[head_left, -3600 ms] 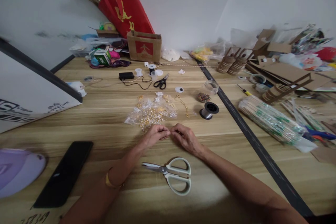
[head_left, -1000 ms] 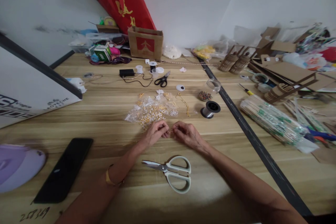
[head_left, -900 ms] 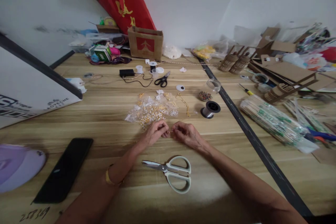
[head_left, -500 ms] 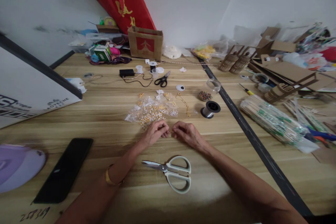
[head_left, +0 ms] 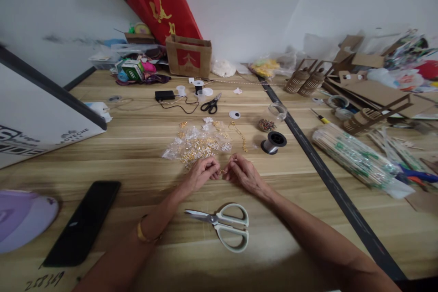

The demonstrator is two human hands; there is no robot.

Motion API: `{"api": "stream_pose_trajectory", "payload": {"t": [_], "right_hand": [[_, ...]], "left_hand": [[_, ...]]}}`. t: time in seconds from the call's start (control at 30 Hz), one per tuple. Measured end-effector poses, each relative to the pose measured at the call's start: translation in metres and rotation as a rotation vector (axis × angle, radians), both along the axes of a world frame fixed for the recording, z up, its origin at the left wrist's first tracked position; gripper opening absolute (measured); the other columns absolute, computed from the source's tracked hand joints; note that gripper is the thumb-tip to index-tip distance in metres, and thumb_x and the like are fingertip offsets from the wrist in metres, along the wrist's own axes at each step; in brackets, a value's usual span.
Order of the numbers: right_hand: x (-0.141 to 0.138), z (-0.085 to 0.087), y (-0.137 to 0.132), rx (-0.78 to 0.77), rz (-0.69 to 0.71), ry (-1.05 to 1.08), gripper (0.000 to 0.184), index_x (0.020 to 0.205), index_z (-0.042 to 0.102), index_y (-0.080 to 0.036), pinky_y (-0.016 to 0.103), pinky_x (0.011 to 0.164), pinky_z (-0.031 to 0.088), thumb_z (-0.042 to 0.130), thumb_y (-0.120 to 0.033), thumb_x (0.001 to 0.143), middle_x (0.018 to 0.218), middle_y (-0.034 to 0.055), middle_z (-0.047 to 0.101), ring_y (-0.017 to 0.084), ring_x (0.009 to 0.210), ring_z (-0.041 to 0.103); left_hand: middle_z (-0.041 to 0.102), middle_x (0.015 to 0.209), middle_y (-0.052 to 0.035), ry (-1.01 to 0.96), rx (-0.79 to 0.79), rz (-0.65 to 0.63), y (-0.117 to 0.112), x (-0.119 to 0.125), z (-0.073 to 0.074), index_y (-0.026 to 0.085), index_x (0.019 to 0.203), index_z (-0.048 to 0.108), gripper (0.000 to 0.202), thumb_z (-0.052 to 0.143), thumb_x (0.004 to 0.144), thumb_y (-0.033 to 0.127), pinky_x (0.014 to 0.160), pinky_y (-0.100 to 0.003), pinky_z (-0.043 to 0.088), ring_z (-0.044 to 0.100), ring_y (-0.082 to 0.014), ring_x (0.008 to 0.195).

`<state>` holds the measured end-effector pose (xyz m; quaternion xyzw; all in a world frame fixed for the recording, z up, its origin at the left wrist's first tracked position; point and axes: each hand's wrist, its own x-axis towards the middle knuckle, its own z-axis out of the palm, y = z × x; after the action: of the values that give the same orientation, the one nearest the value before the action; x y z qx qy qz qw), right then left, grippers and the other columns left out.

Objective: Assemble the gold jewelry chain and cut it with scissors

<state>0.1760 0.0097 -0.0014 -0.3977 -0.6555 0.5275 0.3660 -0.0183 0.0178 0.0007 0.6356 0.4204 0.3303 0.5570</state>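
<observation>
My left hand [head_left: 204,171] is closed in a pinch, low over the table just in front of the pile of gold and clear beads [head_left: 200,146]. Close beside it, my right hand [head_left: 243,173] pinches too, its fingertips almost meeting the left ones. A tiny gold-coloured piece shows in the gap between them, too small to name. Beyond the right hand lies a gold chain [head_left: 243,139]. A black spool of clear line [head_left: 273,142] stands to the right of it. Light-handled scissors [head_left: 219,223] lie between my forearms, blades pointing left.
A black phone [head_left: 82,223] and a purple-white object [head_left: 27,219] lie at the left. Farther back are black scissors [head_left: 210,104] and a jar of beads [head_left: 270,121]. A bag of wooden sticks [head_left: 359,159] lies right of the dark strip [head_left: 321,173].
My right hand's fingers have lifted and shifted slightly, with the index finger raised more. The left hand stays nearly where it was.
</observation>
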Motion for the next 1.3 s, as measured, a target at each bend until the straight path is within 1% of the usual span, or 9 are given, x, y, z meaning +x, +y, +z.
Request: {"api": "stream_pose_trajectory", "payload": {"t": [0.17, 0.27, 0.37, 0.5, 0.73, 0.9, 1.03, 1.2, 1.3], "right_hand": [[-0.001, -0.001, 0.001, -0.053, -0.053, 0.059, 0.026, 0.089, 0.041, -0.023, 0.026, 0.054, 0.050, 0.042, -0.049, 0.094, 0.078, 0.0022, 0.068, 0.015, 0.059, 0.065], [-0.003, 0.000, 0.001, -0.087, -0.094, 0.115, 0.029, 0.086, 0.043, -0.023, 0.025, 0.050, 0.049, 0.047, -0.051, 0.091, 0.089, 0.0048, 0.068, 0.015, 0.060, 0.065], [-0.005, 0.001, 0.000, -0.164, -0.122, 0.232, 0.031, 0.085, 0.045, -0.022, 0.024, 0.047, 0.049, 0.055, -0.052, 0.086, 0.095, 0.0062, 0.068, 0.015, 0.062, 0.066], [-0.008, 0.001, 0.000, -0.282, -0.105, 0.398, 0.031, 0.084, 0.050, -0.020, 0.023, 0.051, 0.051, 0.066, -0.047, 0.080, 0.093, 0.0051, 0.069, 0.015, 0.068, 0.068], [-0.008, -0.007, 0.003, -0.486, -0.035, 0.596, 0.025, 0.082, 0.056, -0.019, 0.020, 0.055, 0.053, 0.071, -0.038, 0.078, 0.083, 0.0029, 0.070, 0.015, 0.073, 0.070], [-0.009, -0.009, 0.003, -0.463, -0.028, 0.601, 0.022, 0.078, 0.059, -0.017, 0.021, 0.060, 0.054, 0.073, -0.034, 0.077, 0.072, -0.0009, 0.064, 0.011, 0.065, 0.065], [-0.008, -0.009, 0.003, -0.401, -0.022, 0.516, 0.024, 0.076, 0.059, -0.017, 0.023, 0.063, 0.053, 0.073, -0.036, 0.077, 0.069, -0.0017, 0.061, 0.010, 0.062, 0.060], [-0.007, -0.006, 0.004, -0.404, -0.015, 0.418, 0.028, 0.076, 0.059, -0.017, 0.024, 0.061, 0.052, 0.072, -0.042, 0.076, 0.067, -0.0015, 0.062, 0.011, 0.060, 0.061], [-0.007, -0.004, 0.003, -0.391, -0.011, 0.389, 0.030, 0.078, 0.059, -0.017, 0.025, 0.063, 0.053, 0.072, -0.044, 0.076, 0.071, 0.0010, 0.066, 0.012, 0.064, 0.064]], "left_hand": [[0.063, 0.064, -0.0022, 0.025, 0.027, 0.004, 0.000, 0.000, -0.001, 0.013, 0.071, 0.058, 0.034, 0.056, 0.083, 0.045, 0.059, -0.023, 0.051, 0.061, -0.0118, 0.058], [0.063, 0.064, -0.0014, 0.042, 0.043, 0.024, 0.000, 0.000, 0.001, 0.014, 0.070, 0.058, 0.030, 0.057, 0.083, 0.041, 0.059, -0.022, 0.050, 0.061, -0.0112, 0.058], [0.063, 0.065, -0.0013, 0.058, 0.052, 0.031, -0.001, 0.001, 0.003, 0.014, 0.070, 0.058, 0.027, 0.056, 0.084, 0.038, 0.058, -0.022, 0.050, 0.061, -0.0115, 0.059], [0.062, 0.061, -0.0008, 0.097, 0.066, 0.034, -0.001, 0.001, 0.003, 0.014, 0.071, 0.056, 0.026, 0.053, 0.085, 0.036, 0.058, -0.023, 0.050, 0.062, -0.0126, 0.058], [0.060, 0.061, -0.0001, 0.107, 0.073, 0.041, -0.002, 0.003, 0.002, 0.015, 0.071, 0.053, 0.018, 0.051, 0.083, 0.028, 0.057, -0.024, 0.051, 0.063, -0.0131, 0.057], [0.060, 0.062, 0.0004, 0.180, 0.146, 0.068, -0.003, 0.003, 0.001, 0.015, 0.070, 0.052, 0.011, 0.050, 0.080, 0.019, 0.056, -0.022, 0.048, 0.062, -0.0121, 0.057], [0.062, 0.061, 0.0004, 0.251, 0.222, 0.090, -0.004, 0.004, -0.003, 0.016, 0.068, 0.053, 0.010, 0.050, 0.077, 0.014, 0.055, -0.021, 0.046, 0.060, -0.0114, 0.057], [0.061, 0.061, -0.0001, 0.153, 0.198, 0.105, -0.002, 0.002, -0.002, 0.015, 0.067, 0.055, 0.010, 0.051, 0.076, 0.014, 0.057, -0.021, 0.047, 0.060, -0.0114, 0.057], [0.063, 0.065, -0.0018, 0.046, 0.129, 0.091, -0.001, 0.000, 0.002, 0.014, 0.071, 0.057, 0.010, 0.054, 0.078, 0.020, 0.059, -0.023, 0.050, 0.062, -0.0125, 0.061]]}}
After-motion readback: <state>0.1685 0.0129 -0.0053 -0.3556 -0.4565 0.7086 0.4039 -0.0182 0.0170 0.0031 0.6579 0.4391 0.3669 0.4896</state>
